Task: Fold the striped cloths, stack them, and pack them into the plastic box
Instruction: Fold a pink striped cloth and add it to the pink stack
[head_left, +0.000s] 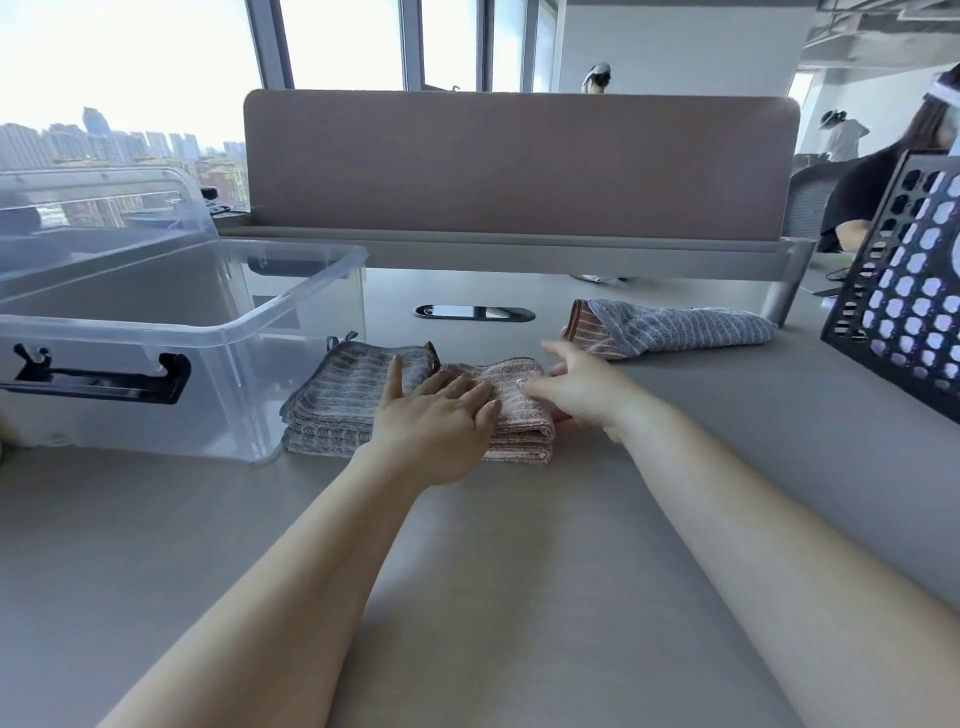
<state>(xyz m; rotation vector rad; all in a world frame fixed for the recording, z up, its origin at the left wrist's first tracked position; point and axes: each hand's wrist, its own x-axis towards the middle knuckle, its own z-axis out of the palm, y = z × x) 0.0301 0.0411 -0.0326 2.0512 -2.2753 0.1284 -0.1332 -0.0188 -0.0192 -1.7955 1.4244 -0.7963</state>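
Well, the job looks about half done. The big grey table (519, 545) holds it all. The box (156, 332) is see-through and sits open, with its lid (104, 208) tipped up behind it. I can see no cloths inside the box, so the packing has not started.

Just to the right of the box, near its front corner, lies the grey stack (337, 395). It is folded flat and looks like more than one layer. Touching the far side of that stack from the box is the pink cloth (519, 431), folded too and thick.

Much farther right of the box, and a bit farther back, sits the loose pile (685, 327). It is a grey striped cloth lying over a pink one. They look bunched up, not neatly folded, so I think they need folding next.

The left hand (436, 415) lies flat on the pink cloth with its fingers straight and spread. It presses down and grabs nothing. The right hand (582, 387) is at the edge of the pink cloth that is away from the box. Its fingers are stretched out and touch the cloth. It is a little blurry, but it does not seem to hold anything.

What is left, I think: fold the loose pile, stack all the cloths together, and put them in the box.
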